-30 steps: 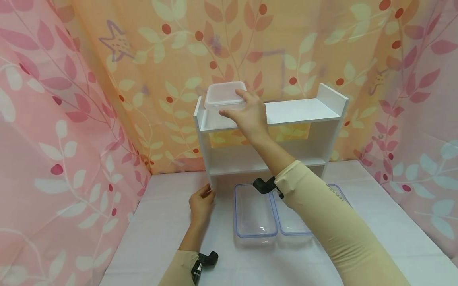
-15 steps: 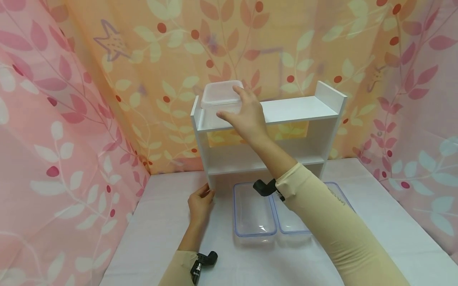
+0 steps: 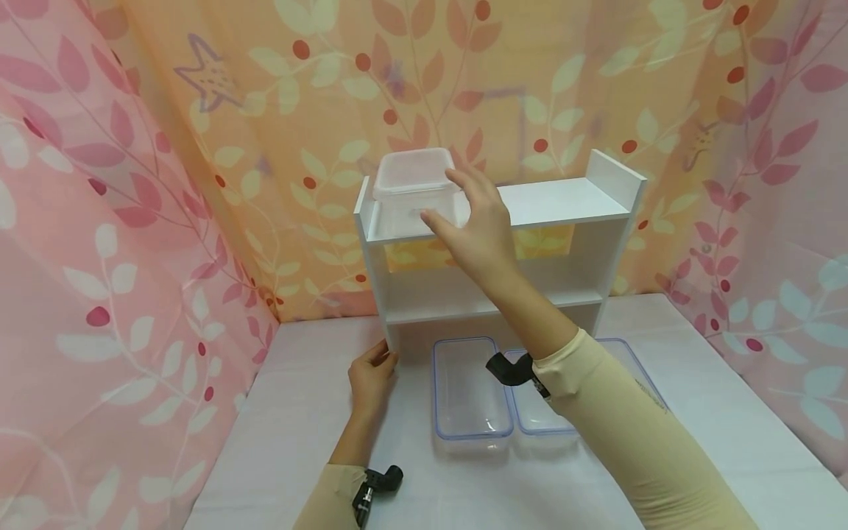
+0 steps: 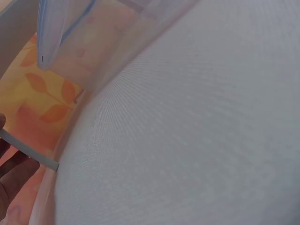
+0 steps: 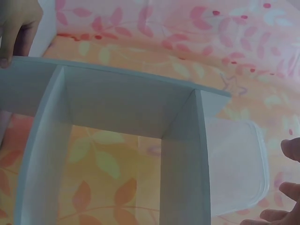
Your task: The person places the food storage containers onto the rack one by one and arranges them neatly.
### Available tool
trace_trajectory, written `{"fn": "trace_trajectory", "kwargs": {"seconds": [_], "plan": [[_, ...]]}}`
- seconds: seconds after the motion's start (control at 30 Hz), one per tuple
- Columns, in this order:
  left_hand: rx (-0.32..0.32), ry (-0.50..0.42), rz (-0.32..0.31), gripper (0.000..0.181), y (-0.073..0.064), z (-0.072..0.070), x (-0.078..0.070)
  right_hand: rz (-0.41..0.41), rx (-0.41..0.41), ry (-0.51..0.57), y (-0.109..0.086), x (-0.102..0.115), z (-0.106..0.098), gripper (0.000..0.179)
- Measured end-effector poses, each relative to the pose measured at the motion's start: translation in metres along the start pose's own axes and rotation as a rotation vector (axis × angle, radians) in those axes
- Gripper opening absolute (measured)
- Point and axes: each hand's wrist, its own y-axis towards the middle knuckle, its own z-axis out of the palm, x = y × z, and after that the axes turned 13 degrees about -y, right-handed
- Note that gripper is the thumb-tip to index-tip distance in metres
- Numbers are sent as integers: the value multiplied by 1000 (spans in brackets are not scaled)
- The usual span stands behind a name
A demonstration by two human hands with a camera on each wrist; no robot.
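A clear plastic food container [image 3: 411, 180] with a whitish lid stands at the left end of the top board of a white two-tier shelf [image 3: 556, 202]. My right hand [image 3: 480, 228] is just right of it, thumb and fingers spread. In the right wrist view a gap separates the fingertips [image 5: 289, 149] from the container [image 5: 236, 164]. Low down, my left hand [image 3: 372, 379] holds the bottom of the shelf's left side panel. The left wrist view shows that panel's edge [image 4: 30, 151] between the thumb and fingers [image 4: 18, 173].
Two clear containers with blue-rimmed lids, a left one [image 3: 472, 390] and a right one [image 3: 539, 408], sit on the white tabletop [image 3: 298, 412] before the shelf. My right forearm partly covers the right one. Patterned curtains [image 3: 265, 184] surround the back and sides.
My right hand has drawn away from the container to the right, and its forearm has shifted right too. The container stays on the top board. My left hand keeps its place.
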Motion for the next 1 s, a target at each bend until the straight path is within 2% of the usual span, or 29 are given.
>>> {"fn": "trace_trajectory", "kwargs": {"seconds": [0.13,0.4,0.67,1.0], "plan": [[17,-12,27,38,0,0,1,-33,-31,24,-8,-2,-7,57],[-4,20,22,37,1,0,4,-85,-65,60,-26,-7,-28,46],[-2,-9,9,35,-1,0,5,-69,-36,49,-46,-12,-49,46],[2,-17,6,37,0,0,4,-113,-68,44,-68,-23,-71,44]]}}
